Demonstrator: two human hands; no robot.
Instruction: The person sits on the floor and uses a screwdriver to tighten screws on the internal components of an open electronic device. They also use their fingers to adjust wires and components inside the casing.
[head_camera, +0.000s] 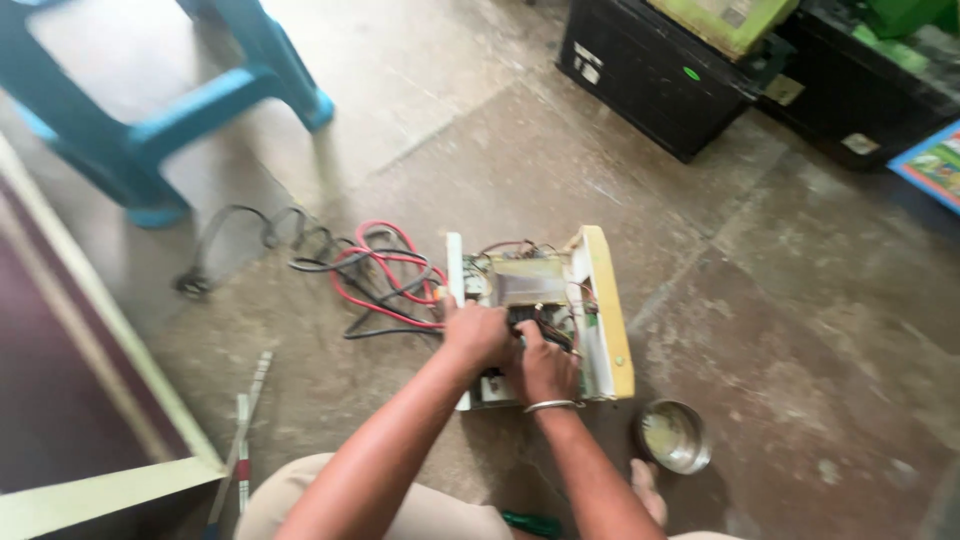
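Observation:
An opened electrical unit (600, 300) with a cream and yellow casing lies on the concrete floor, its wiring and a metal transformer block exposed. My left hand (476, 335) reaches into its near left part, fingers curled among the wires. Beside it, my right hand (543, 368), a metal bangle on the wrist, presses into the inside of the unit. What either hand grips is hidden by the fingers. Red and black cables (375, 280) trail out of the unit to the left.
A small steel bowl (672, 436) sits on the floor right of my right arm. A blue plastic stool (150, 110) stands at the upper left, black batteries (660, 75) at the upper right. A green-handled screwdriver (532, 523) lies near my knees; a thin test tool (243, 440) lies left.

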